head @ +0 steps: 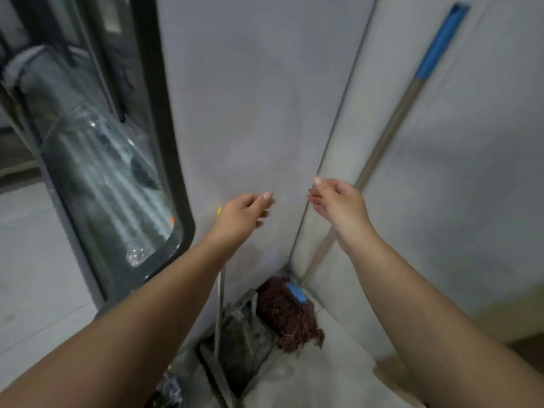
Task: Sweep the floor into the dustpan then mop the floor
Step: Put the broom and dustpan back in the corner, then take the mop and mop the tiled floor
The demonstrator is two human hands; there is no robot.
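Head view, looking down into a corner where two pale grey walls (235,113) meet: your arms reach forward side by side, both hands raised in front of the corner seam. Your left hand (244,213) hangs with fingers loosely curled and the thumb out, holding nothing. Your right hand (338,201) is likewise relaxed and empty, its fingers lightly bent, passing in front of the mop (391,128) handle — touching it or just shy of it, you cannot tell from this angle.

That mop leans in the corner against the right-hand wall. Its pole is a dull beige with a bright blue grip sleeve at the top end, running down and leftward behind your right hand to a blue clamp and a thick head of reddish-brown yarn strands, which rests on the floor (318,372) at the foot of the corner.

Just left of the mop head stands the dustpan (244,331) — a grey, grubby, long-handled type, its thin metal stem rising behind your left forearm. It sits beside the mop head, close enough that the two may touch.

At far left, a dark-framed glass door (117,172) shows blurred reflections.
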